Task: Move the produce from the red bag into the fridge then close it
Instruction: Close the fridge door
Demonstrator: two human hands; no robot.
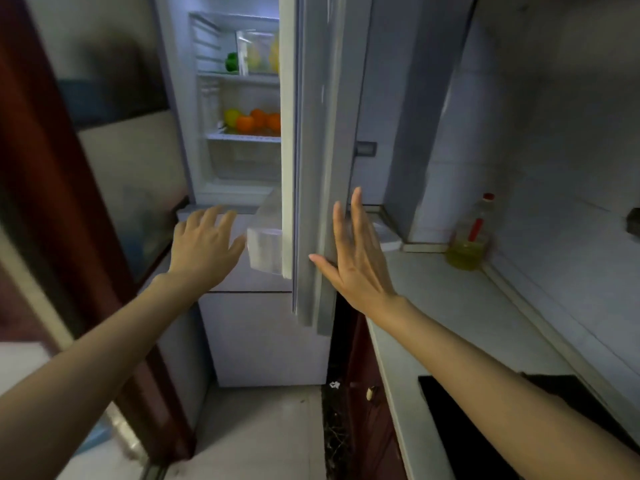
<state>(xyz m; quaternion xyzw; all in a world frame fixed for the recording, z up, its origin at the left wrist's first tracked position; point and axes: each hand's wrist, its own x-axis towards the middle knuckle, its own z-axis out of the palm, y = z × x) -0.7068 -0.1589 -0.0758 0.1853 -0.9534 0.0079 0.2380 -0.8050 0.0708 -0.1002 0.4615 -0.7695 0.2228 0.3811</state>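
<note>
The white fridge (242, 334) stands ahead with its upper door (322, 140) swung part way, seen edge on. Inside, oranges (259, 121) and a yellow fruit (231, 116) lie on the lower shelf. A green pepper (231, 62) and a clear box with yellow produce (258, 53) sit on the shelf above. My right hand (356, 251) is flat with fingers spread against the door's outer face near its bottom edge. My left hand (204, 244) is open and empty, hovering in front of the fridge below the lit compartment. The red bag is out of view.
A white counter (450, 306) runs along the right with a bottle of yellow oil (471, 237) in the corner and a black cooktop (485, 420) nearer me. A dark red frame (52, 168) stands at the left. Tiled floor (259, 431) lies below the fridge.
</note>
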